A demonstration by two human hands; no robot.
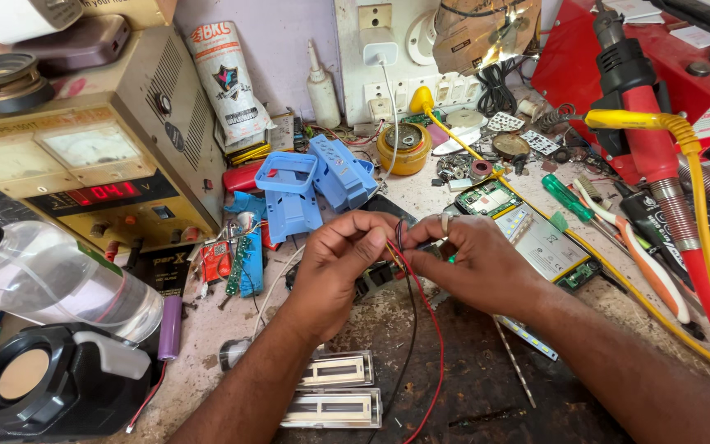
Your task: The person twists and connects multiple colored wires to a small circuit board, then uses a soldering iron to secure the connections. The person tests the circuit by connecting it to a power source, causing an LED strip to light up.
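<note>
Currently I'm pinching the red wire (421, 304) and black wire (408, 329) between left hand (338, 263) and right hand (474, 263), both grips closing narrow on the ends, above the surface (470, 386). Judging it's best keeping the ends aligned and slack off while twisting.

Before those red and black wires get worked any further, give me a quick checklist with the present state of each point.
1. Both hands on the wires: left hand and right hand pinch them together: ok.
2. Red wire runs free down the bench: ok.
3. Black wire runs free beside it: ok.
4. Wire ends bare and joined: hidden under the fingertips: cannot tell.
5. Power supply off: its red display is lit: not ok.
6. Bench clear around the hands: blue housing, circuit board and clear strips crowd close: not ok.
</note>
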